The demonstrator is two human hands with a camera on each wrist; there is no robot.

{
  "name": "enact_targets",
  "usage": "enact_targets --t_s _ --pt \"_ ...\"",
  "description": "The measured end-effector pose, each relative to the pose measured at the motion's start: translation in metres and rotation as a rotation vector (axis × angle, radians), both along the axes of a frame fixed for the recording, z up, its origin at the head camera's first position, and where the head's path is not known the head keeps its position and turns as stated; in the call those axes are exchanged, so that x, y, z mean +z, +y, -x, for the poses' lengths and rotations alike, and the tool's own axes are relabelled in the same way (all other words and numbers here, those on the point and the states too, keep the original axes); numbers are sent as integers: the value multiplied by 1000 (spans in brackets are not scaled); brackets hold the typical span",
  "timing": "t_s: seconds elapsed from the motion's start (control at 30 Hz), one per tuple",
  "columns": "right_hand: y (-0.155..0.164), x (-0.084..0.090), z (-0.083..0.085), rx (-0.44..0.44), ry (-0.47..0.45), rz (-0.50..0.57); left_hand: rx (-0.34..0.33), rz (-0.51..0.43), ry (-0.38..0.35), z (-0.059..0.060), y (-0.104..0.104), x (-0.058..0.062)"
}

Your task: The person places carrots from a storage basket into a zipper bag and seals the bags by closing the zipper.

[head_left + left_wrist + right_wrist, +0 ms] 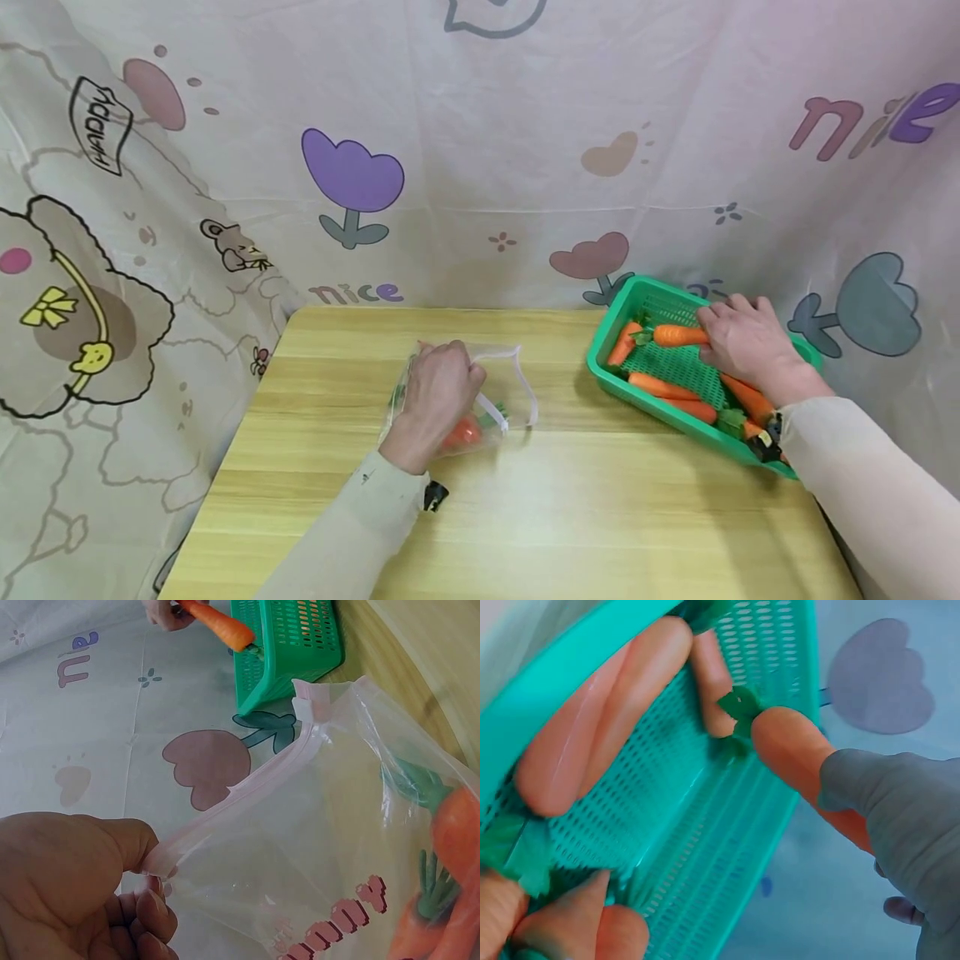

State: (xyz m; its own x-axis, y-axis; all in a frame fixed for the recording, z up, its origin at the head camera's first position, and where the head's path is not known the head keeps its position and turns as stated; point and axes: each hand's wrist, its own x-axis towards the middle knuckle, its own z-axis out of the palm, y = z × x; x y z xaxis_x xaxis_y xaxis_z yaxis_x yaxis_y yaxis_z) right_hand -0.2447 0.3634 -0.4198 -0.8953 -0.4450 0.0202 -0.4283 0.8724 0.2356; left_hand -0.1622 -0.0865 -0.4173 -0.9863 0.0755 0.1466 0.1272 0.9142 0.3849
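Note:
My left hand pinches the rim of a clear zip bag between thumb and fingers. Inside the bag lie several carrots with green tops, and its white slider shows at the far end of the zip. Over the green basket, my right hand grips a single carrot, its leafy end pointing left. Several more carrots lie in the basket. The right wrist view shows the thumb laid along the held carrot; the other fingers are mostly hidden behind it.
The basket stands at the right rear of the wooden table, close to a printed curtain behind. Another curtain hangs along the left side. The bag lies left of the basket, with bare wood between them.

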Motion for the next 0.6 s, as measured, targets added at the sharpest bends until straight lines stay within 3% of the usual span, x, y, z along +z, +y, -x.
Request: enact_targets --t_s 0.2,0.33,0.6 --pt "-16 12 -16 20 93 34 -4 -6 -2 0 -1 2" --pt "-33 23 -26 71 182 130 -16 8 12 2 0 4" --pt "-77 40 -53 275 309 369 -9 23 -10 5 -2 9"
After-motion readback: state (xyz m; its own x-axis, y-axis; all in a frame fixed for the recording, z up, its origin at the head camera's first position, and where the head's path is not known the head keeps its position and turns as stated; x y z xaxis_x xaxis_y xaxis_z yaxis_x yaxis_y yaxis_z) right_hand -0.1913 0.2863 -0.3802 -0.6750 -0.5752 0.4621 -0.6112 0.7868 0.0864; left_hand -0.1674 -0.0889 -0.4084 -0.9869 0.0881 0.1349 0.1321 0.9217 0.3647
